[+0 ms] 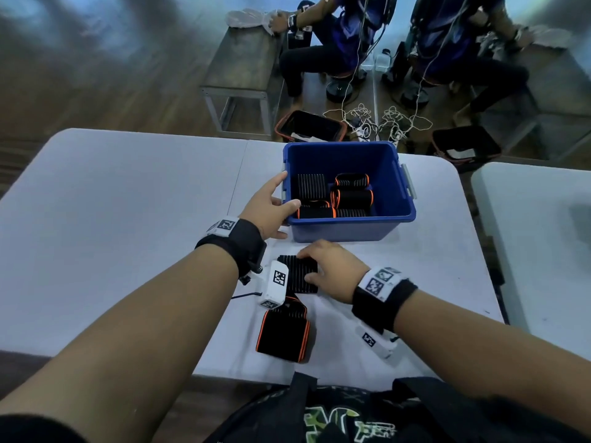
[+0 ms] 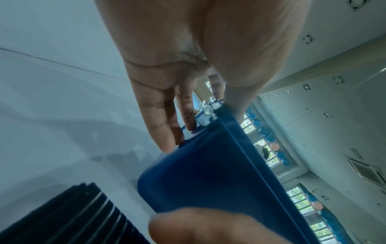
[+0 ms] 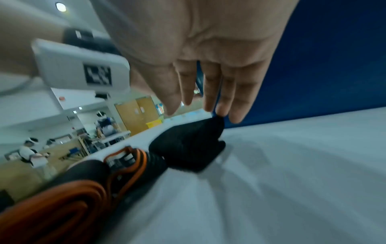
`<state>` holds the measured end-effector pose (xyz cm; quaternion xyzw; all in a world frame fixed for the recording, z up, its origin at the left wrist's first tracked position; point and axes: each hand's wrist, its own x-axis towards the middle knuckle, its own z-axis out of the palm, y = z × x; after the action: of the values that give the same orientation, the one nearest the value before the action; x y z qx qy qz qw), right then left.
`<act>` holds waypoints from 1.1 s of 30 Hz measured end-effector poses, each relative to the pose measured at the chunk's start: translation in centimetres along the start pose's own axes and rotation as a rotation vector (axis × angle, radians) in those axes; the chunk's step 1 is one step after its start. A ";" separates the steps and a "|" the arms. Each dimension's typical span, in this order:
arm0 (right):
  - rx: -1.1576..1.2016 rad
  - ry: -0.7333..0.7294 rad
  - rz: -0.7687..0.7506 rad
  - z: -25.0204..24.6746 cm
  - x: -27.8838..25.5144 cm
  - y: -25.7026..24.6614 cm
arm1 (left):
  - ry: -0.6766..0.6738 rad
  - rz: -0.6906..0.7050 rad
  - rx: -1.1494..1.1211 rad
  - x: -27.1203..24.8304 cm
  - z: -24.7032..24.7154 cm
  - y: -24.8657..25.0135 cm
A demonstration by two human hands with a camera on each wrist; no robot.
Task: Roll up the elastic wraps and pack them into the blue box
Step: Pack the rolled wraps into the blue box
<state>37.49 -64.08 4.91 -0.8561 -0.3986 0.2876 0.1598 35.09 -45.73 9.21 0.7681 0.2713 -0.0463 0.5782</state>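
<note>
On the white table [image 1: 128, 193], the left hand [image 1: 268, 207] grips the near left corner of the blue box [image 1: 396, 187]: its thumb hooks over the rim while the fingers lie along the outside of the left wall, by the grey latch. The left wrist view shows those fingers [image 2: 165, 125] pressed against the box wall [image 2: 208, 173], with the ribbed black wrap [image 2: 69, 219] low in the corner. Inside the box lie several rolled wraps [image 1: 351, 195], black with orange edging or pale ribs, packed toward the near left side. Just in front of the box, between the two wrists, the ribbed black wrap [image 1: 299, 276] lies on the table; the left wrist camera [image 1: 276, 284] covers its left edge. The right hand [image 1: 332, 270] rests on its right side, fingers bent over the top and thumb at the near edge; the right wrist view, blurred, shows fingertips [image 3: 221, 107] touching the top of the black fabric [image 3: 188, 148], so it holds the wrap, though how firmly cannot be told. Nearer the person lies an orange-edged wrap [image 1: 283, 335], folded flat, its far end touching or under the ribbed one. Beyond the table sit a bench [image 1: 243, 62], two seated people [image 1: 345, 36], tangled cables [image 1: 374, 119] and two black bins [image 1: 310, 126] on the floor. A second white table [image 1: 537, 238] stands to the right.
</note>
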 end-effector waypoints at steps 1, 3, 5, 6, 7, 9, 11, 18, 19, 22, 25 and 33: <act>0.005 0.017 0.007 0.7 0.4 0.2 | 0.001 0.000 0.000 -0.1 0.0 0.1; -0.003 0.010 0.031 1.6 1.2 0.5 | 0.004 -0.002 0.000 -0.2 0.0 0.2; -0.010 -0.008 0.050 1.9 1.6 0.7 | 0.004 -0.007 0.000 -0.2 0.0 0.2; -0.001 -0.009 0.057 1.8 1.8 0.8 | 0.004 -0.009 0.000 -0.2 0.1 0.2; 0.012 -0.011 0.064 1.7 1.9 0.8 | 0.005 -0.011 0.000 -0.2 0.1 0.2; 0.038 -0.029 0.081 1.6 2.2 0.8 | 0.010 -0.016 0.001 -0.1 0.1 0.3; 0.061 -0.045 0.098 1.6 2.3 0.6 | 0.012 -0.022 -0.001 -0.1 0.2 0.3; 0.123 -0.033 0.137 2.2 2.0 0.1 | 0.008 -0.025 -0.002 -0.3 0.3 0.4; 0.130 -0.025 0.140 2.1 2.0 0.1 | 0.007 -0.025 -0.003 -0.3 0.3 0.4; 0.169 -0.013 0.155 1.8 1.6 0.3 | 0.010 -0.018 0.003 -0.4 0.3 0.3; 0.255 -0.001 0.192 1.0 0.7 0.8 | 0.014 -0.018 -0.001 -0.4 0.4 0.3; 0.452 0.036 0.142 -3.3 -2.9 2.3 | 0.008 -0.014 -0.045 -0.1 0.3 0.0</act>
<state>39.38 -67.92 7.40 -0.8294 -0.2597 0.3647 0.3341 35.06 -46.06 9.15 0.7533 0.2798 -0.0413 0.5938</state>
